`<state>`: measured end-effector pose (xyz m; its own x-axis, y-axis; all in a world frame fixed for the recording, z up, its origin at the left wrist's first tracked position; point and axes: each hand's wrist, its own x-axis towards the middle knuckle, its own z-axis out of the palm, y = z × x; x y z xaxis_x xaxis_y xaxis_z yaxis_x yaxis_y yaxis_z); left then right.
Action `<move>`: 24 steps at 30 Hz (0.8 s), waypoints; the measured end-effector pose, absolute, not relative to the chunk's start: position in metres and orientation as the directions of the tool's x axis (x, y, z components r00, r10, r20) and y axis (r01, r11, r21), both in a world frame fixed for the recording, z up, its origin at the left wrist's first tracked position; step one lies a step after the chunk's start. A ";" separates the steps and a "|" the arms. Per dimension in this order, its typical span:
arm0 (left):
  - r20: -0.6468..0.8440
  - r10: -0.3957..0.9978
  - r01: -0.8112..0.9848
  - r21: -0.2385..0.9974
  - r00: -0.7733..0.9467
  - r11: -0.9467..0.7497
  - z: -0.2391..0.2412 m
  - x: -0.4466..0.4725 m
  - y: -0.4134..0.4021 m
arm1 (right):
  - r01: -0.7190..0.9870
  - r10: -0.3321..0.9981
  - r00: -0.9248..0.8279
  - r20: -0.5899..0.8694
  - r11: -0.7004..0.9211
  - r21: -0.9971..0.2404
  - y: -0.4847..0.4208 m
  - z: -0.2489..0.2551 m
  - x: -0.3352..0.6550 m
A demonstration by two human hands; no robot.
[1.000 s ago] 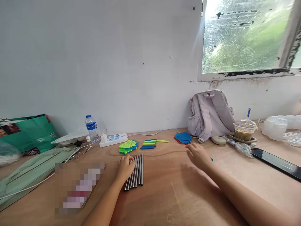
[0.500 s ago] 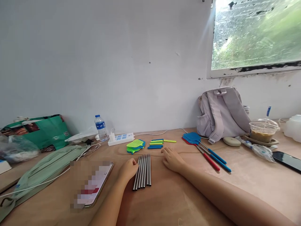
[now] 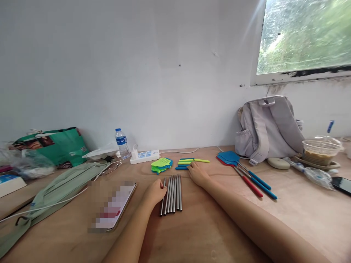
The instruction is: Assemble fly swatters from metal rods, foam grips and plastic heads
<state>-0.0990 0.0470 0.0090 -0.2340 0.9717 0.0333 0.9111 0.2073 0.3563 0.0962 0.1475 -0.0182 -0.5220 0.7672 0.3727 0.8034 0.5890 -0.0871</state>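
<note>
My left hand is closed with thumb and fingers on the leftmost metal rod, which is slightly apart from the others. Beside it lie several more metal rods in a row, thin ends pointing away from me. My right hand has its fingertips closed on the right end of a blue handle grip. That grip lies nearest me among several blue and yellow-green grips. Left of them is a stack of yellow-green and blue fly swatter heads.
Assembled fly swatters with blue and red handles lie at right, before a backpack. A drink cup stands farther right. On the left are a phone, a power strip, a water bottle and a green bag.
My right hand has moved forward to the near blue grip and closed its fingers there. The leftmost rod under my left hand has shifted slightly. The camera view has turned a little left.
</note>
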 end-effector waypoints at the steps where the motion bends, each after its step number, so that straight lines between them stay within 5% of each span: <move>1: 0.033 0.972 0.913 0.352 -0.233 0.207 0.009 -0.099 0.047 | 0.808 0.771 -0.516 0.372 0.583 -0.086 0.147 -0.018 0.095; 12: 0.049 0.968 0.926 0.305 -0.247 0.221 0.013 -0.093 0.044 | 0.797 0.789 -0.514 0.336 0.584 -0.154 0.140 -0.014 0.100; 24: 0.077 0.952 0.913 0.315 -0.295 0.258 0.013 -0.092 0.045 | 0.699 0.836 -0.357 0.416 0.535 -0.474 0.141 -0.022 0.104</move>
